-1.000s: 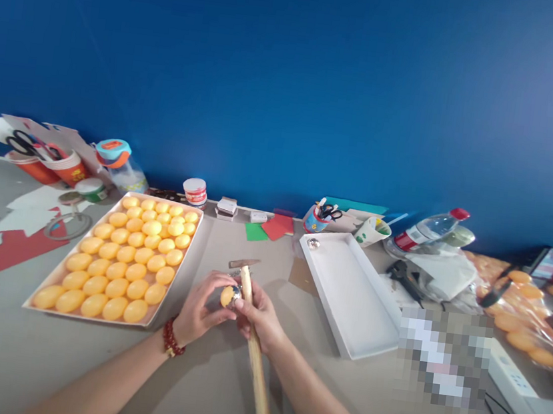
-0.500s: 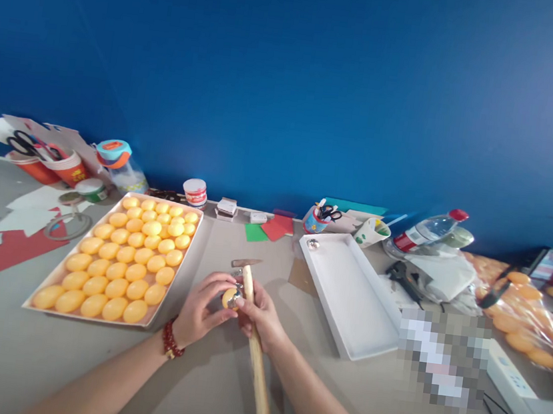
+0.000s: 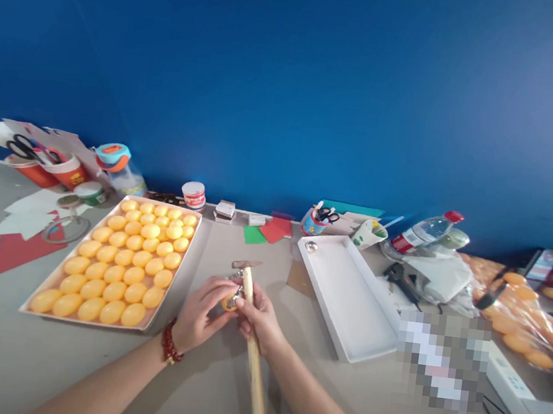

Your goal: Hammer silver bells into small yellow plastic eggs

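My left hand [image 3: 203, 312] is closed around an orange ball [image 3: 229, 302], which looks like a table tennis ball and has shiny silver pieces on its upper right side. My right hand [image 3: 262, 319] grips a hammer [image 3: 255, 379] by its wooden handle, with the metal head pointing away from me. The right thumb reaches the silver part of the ball. Just behind the fingers, more shiny silver bits [image 3: 236, 275] show beside the hammer head, partly hidden. To the left, a shallow box [image 3: 155, 310] holds rows of similar orange balls [image 3: 112, 312].
On the right lies a white tray [image 3: 360, 304] with one silver ball [image 3: 310, 246] in its far corner. Beyond it are a pen cup [image 3: 313, 223], a bottle [image 3: 419, 234], a bag of orange balls [image 3: 519, 324] and a power strip [image 3: 508, 370]. Paper cups [image 3: 66, 172] stand far left.
My left fingers have turned the ball, so more silver and less orange faces up. The hammer has barely moved in my right hand. The view has shifted slightly.
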Available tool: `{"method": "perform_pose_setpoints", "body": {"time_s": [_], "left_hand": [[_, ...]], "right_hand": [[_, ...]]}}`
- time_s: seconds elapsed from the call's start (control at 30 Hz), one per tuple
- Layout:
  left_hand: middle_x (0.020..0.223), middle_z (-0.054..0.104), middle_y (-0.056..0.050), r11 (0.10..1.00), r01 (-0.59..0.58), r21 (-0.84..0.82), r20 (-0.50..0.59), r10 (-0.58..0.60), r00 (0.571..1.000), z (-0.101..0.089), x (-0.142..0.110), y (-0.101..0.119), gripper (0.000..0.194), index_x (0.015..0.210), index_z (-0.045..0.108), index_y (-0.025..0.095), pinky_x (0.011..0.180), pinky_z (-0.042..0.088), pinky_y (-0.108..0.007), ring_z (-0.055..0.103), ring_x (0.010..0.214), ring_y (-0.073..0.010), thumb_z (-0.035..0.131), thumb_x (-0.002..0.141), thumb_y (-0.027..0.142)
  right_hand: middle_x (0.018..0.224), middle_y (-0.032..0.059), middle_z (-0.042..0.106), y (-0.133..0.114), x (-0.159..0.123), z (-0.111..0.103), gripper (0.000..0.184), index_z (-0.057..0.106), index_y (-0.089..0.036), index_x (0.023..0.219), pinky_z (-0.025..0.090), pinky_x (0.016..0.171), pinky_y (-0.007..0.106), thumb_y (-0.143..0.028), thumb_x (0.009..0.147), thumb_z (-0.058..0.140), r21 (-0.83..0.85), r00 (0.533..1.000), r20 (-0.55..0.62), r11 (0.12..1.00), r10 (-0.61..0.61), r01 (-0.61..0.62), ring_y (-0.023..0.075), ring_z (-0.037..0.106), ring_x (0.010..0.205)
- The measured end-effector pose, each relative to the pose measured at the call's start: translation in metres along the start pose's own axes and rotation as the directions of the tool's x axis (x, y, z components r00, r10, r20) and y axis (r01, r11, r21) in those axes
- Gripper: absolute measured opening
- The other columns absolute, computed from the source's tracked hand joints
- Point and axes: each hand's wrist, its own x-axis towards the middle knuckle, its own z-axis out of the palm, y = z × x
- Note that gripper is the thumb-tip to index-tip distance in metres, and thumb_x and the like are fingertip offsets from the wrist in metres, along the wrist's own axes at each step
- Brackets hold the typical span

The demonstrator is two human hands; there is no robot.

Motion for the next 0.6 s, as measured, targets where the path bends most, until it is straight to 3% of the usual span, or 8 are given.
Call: {"method": "perform_pose_setpoints", "body": {"time_s": [0.27, 0.47, 0.6], "left_hand": [[0.121, 0.06, -0.013, 0.998, -0.03, 0.048, 0.071, 0.026, 0.997, -0.002, 0.0016, -0.0007, 0.042, 0.132, 0.05, 0.02, 0.098, 0.05, -0.045, 0.055, 0.117, -0.0267, 0.054, 0.09, 0.017], [0.121, 0.062, -0.012, 0.999, -0.027, 0.042, 0.047, 0.025, 0.999, 0.0023, 0.0009, -0.0018, 0.045, 0.133, 0.047, 0.021, 0.099, 0.049, -0.047, 0.054, 0.117, -0.0263, 0.056, 0.089, 0.013], [0.12, 0.063, -0.012, 0.999, -0.03, 0.017, 0.032, 0.029, 0.999, 0.002, 0.0005, -0.0021, 0.045, 0.133, 0.048, 0.021, 0.098, 0.049, -0.044, 0.056, 0.115, -0.0252, 0.055, 0.09, 0.013]], "right_hand": [[0.048, -0.0118, 0.047, 0.0011, -0.0022, 0.0036, 0.056, 0.053, -0.019, 0.119, 0.032, 0.029, 0.012, -0.038, 0.073, 0.081, -0.118, 0.999, -0.033, 0.993, -0.013, 0.009, 0.0042, 0.037, 0.032], [0.062, -0.0079, 0.057, 0.003, -0.0011, 0.0023, 0.054, 0.054, -0.02, 0.116, 0.031, 0.028, 0.013, -0.04, 0.073, 0.079, -0.08, 0.996, -0.084, 0.996, -0.04, 0.033, 0.0022, 0.037, 0.031], [0.059, -0.0079, 0.056, 0.0052, -0.0012, 0.001, 0.058, 0.054, -0.019, 0.118, 0.031, 0.028, 0.012, -0.042, 0.072, 0.081, -0.074, 0.996, -0.076, 0.996, -0.047, 0.041, 0.0024, 0.037, 0.031]]}}
